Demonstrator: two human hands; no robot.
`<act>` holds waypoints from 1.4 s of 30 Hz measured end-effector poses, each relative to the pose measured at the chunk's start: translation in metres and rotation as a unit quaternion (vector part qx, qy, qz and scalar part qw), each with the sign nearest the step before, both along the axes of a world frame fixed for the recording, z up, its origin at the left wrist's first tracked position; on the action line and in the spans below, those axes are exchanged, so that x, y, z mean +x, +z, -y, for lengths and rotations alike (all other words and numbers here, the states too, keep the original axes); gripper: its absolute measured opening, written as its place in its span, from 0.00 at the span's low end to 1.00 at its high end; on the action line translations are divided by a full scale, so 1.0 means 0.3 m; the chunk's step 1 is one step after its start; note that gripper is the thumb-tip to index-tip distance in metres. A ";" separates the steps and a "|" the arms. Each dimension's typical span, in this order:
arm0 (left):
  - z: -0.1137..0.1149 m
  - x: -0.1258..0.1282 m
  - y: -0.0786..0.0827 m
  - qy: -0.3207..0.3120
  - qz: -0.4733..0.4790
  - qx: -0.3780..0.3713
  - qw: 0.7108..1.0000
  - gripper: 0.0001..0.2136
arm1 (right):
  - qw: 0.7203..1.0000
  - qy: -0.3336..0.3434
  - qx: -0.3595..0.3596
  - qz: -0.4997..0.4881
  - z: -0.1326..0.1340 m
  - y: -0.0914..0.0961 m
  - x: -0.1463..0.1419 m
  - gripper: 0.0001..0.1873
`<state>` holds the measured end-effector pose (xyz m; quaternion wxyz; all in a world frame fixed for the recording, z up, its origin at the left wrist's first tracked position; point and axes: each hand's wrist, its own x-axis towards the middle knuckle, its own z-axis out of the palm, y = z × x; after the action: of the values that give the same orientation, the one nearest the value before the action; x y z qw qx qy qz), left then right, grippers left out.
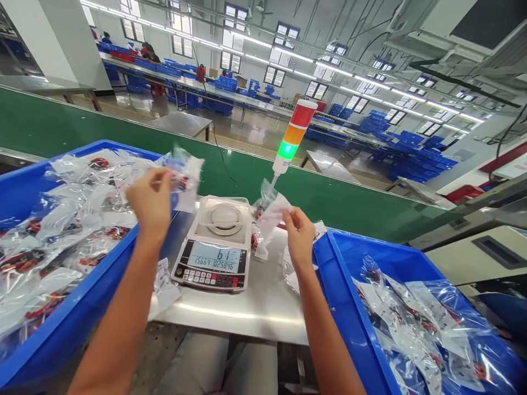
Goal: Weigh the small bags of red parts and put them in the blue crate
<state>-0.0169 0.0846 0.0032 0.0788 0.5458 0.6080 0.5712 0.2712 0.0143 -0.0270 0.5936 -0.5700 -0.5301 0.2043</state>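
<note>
My left hand (151, 202) is raised over the edge of the left blue bin (61, 329), its fingers closed on a clear plastic bag (187, 178) with red and dark parts inside; the bag is blurred. My right hand (300, 236) pinches a second small clear bag (269, 214) with a white label, just right of the digital scale (216, 244). The scale's pan is bare and its display reads 61. Both hands are apart, one on each side of the scale.
The left bin is piled with bagged parts, and a right blue bin (341, 285) holds several more. A steel table (255, 307) carries the scale and a few loose bags. Behind runs a green conveyor belt (123, 129) with a signal tower (294, 137) lit green. Distant workers sit at far benches.
</note>
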 end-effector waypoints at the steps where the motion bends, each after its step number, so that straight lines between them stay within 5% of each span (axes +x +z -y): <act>1: 0.015 -0.067 0.023 0.060 0.007 0.013 0.998 0.18 | 1.000 0.019 0.011 0.001 -0.044 0.014 -0.026 0.20; 5: 0.134 -0.263 0.056 0.201 -0.079 -0.018 0.976 0.22 | 0.990 0.115 0.050 0.061 -0.174 0.023 -0.101 0.17; 9: 0.305 -0.257 -0.043 0.140 -0.163 -0.027 0.976 0.21 | 0.969 0.191 0.052 0.144 -0.169 -0.026 -0.090 0.15; 15: 0.481 -0.106 -0.247 -0.014 -0.138 -0.039 0.990 0.15 | 0.988 0.046 -0.011 0.150 0.010 -0.207 0.064 0.16; 20: 0.492 -0.036 -0.290 -0.083 -0.106 -0.063 0.989 0.12 | 0.972 -0.043 -0.163 0.165 0.127 -0.421 0.130 0.22; 24: 0.489 -0.011 -0.301 -0.102 -0.098 -0.065 0.988 0.12 | 0.953 -0.106 -0.202 0.198 0.113 -0.506 0.104 0.43; 28: 0.510 -0.013 -0.314 -0.095 -0.086 -0.084 0.988 0.13 | 0.956 -0.102 -0.244 0.125 0.011 -0.525 0.085 0.46; 33: 0.534 -0.040 -0.331 -0.075 -0.081 -0.112 0.988 0.16 | 0.969 -0.073 -0.229 0.064 -0.066 -0.540 0.132 0.33; 42: 0.493 -0.032 -0.339 -0.092 -0.087 -0.107 0.986 0.17 | 0.973 -0.086 -0.206 0.050 0.068 -0.448 0.355 0.31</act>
<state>-0.0265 -0.0632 -0.0984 0.1355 0.6353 0.6175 0.4434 0.3776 -0.0061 -0.1615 0.4515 -0.7330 -0.4543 0.2290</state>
